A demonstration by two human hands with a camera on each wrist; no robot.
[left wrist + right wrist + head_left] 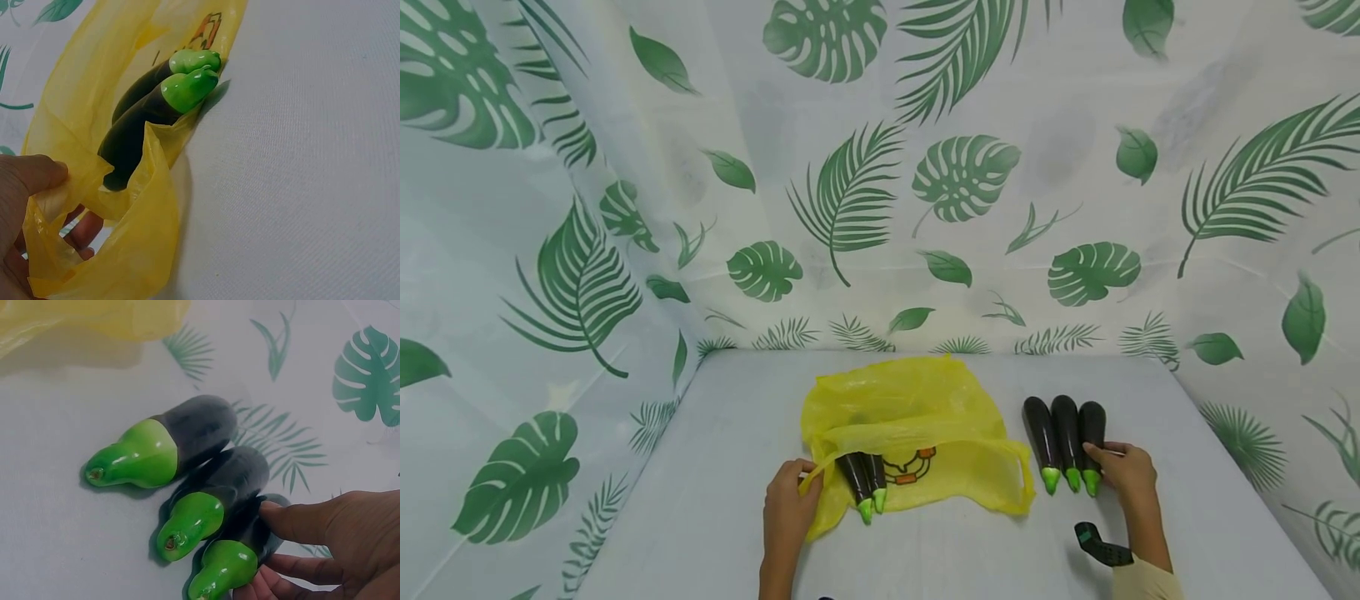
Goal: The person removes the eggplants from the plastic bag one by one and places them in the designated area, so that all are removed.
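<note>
Your left hand (790, 504), lower centre-left of the head frame, is partly curled, thumb and fingers holding the left handle edge of the yellow bag (902, 400). Bag lies mid-frame, mouth facing the bottom edge, orange-and-dark print (907, 479) showing inside. Two eggplants (855, 479) lie side by side in the mouth, left part, green ends poking out toward the bottom of the frame. Your right hand (1127, 473), lower right, is partly closed, thumb on one side and fingers on the other, pinching the rightmost eggplant (1092, 421) near its green end. That one lies beside the middle eggplant (1064, 425) and the left eggplant (1039, 429), right of the bag, all green ends toward the bottom edge; in the right wrist view the three fan slightly. Black device (1101, 550) sits at your right wrist, pale sleeve (1150, 581) below it, lower right. White table (700, 508) fills the lower middle; leaf-print sheeting (865, 300) covers the upper frame and both sides.
</note>
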